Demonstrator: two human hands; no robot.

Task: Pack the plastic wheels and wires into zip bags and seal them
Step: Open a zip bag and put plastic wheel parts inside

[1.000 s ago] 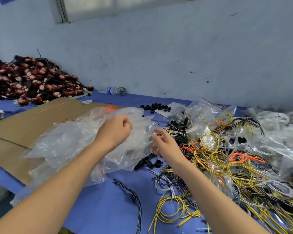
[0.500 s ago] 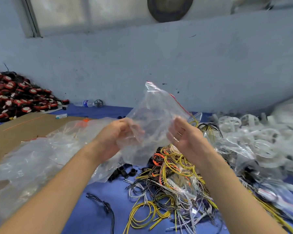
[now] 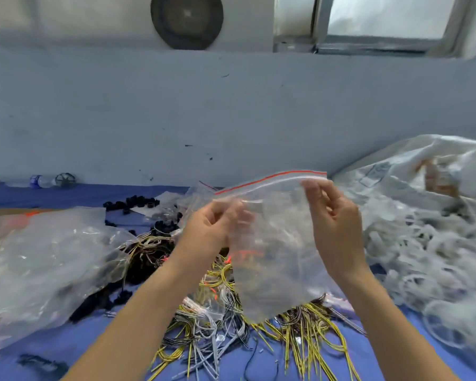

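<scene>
Above the wires (image 3: 308, 325), left hand (image 3: 212, 228) and right hand (image 3: 335, 220) each pinch the zip bag (image 3: 275, 259) near its seal; bag-opening step, next needs the mouth spread.

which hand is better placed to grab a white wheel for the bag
Right, likely: both pinch the bag, but the right hand is beside the wheels heaped on that side; the left hand is farther.

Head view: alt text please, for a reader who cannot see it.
A left hand and a right hand pinch a clear zip bag near its red-striped top edge, holding it up over a tangle of yellow, grey and black wires on a blue table. White plastic wheels are heaped at right, clear bags at left.
</scene>
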